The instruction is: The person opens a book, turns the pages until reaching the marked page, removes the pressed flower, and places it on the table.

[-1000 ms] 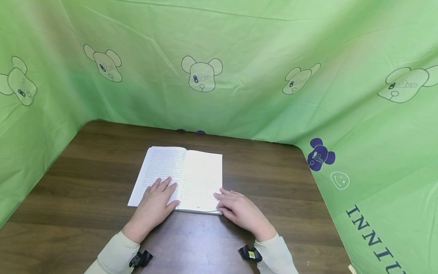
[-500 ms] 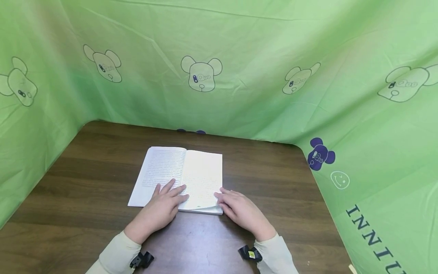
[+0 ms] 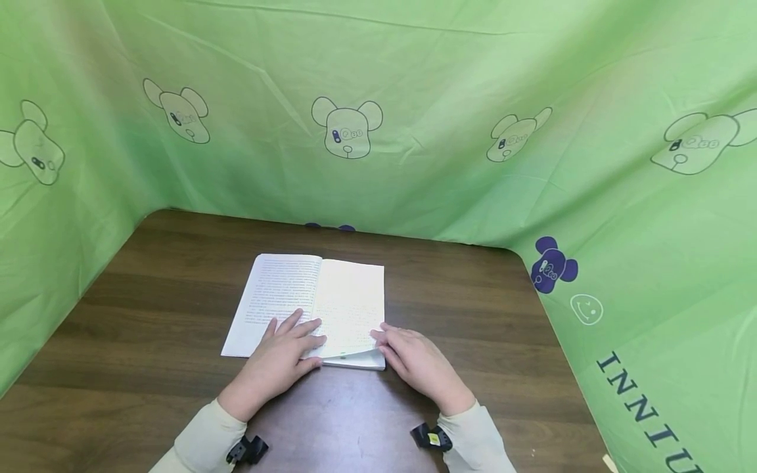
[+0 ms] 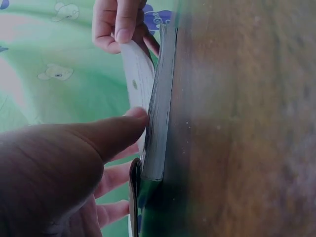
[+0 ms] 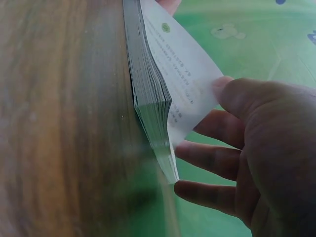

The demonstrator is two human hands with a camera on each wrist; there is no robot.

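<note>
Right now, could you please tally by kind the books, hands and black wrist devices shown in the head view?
Open book: 1
Hands: 2 (left hand, right hand)
Black wrist devices: 2 (left device, right device)
Total: 5

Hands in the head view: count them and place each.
2: left hand resting on the open book; right hand at the book's right side, pinching a raised page.
</note>
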